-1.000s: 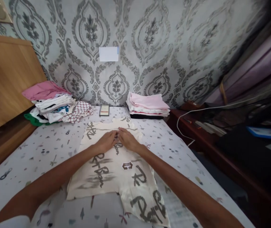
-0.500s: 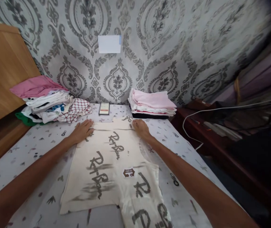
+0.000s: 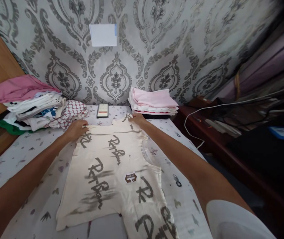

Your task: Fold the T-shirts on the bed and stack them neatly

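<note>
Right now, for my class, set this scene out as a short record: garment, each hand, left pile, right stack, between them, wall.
Garment: cream shirt with dark lettering, spread on a patterned sheet
Left hand: at the shirt's far left corner
Right hand: at the shirt's far edge, near the right stack
Left pile: mixed clothes, pink on top
Right stack: folded, pale pink on top, black at bottom
Between them: small flat case
Wall: grey pattern, white sheet of paper

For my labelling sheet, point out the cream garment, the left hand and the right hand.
Cream garment (image 3: 114,167): head view, plain cloth near its middle.
Left hand (image 3: 76,130): head view, back of the hand.
Right hand (image 3: 138,119): head view, back of the hand.
</note>
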A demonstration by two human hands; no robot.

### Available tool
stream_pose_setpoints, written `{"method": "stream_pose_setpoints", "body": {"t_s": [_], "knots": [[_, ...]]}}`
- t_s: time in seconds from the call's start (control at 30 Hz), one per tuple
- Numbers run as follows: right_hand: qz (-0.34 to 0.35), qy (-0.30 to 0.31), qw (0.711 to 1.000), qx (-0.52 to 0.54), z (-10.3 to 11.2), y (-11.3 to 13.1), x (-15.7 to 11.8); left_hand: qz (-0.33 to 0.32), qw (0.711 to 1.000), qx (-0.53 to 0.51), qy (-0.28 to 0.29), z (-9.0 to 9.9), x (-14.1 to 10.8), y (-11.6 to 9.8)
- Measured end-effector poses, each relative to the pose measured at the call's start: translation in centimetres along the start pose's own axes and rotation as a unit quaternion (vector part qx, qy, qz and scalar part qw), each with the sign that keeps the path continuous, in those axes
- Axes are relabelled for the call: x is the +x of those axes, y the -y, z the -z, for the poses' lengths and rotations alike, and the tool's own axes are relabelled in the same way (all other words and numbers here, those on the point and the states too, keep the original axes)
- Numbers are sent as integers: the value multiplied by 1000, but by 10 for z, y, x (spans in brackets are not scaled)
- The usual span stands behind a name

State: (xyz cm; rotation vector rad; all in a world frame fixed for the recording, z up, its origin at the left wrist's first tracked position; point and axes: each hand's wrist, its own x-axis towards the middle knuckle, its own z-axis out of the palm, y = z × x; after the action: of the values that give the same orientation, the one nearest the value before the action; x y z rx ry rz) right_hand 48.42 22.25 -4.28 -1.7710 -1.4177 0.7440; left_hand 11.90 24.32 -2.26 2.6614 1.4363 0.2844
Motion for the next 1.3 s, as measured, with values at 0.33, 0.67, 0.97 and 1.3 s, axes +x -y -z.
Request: {"method": "stream_pose_setpoints", "body": {"t_s": [0.33, 0.67, 0.97, 1.3], "knots": [[117, 55, 970, 203, 38, -8, -94, -99, 994, -28, -47, 19, -75, -27], [263, 15, 963, -65, 31, -48, -152, -126, 990, 7, -62, -9, -98, -24], [281, -5, 960, -18, 35, -45, -168, -108, 991, -6, -82, 3, -106, -28], [324, 68, 927, -174, 53, -45, -176, -128, 992, -21, 1, 14, -118, -29]]}}
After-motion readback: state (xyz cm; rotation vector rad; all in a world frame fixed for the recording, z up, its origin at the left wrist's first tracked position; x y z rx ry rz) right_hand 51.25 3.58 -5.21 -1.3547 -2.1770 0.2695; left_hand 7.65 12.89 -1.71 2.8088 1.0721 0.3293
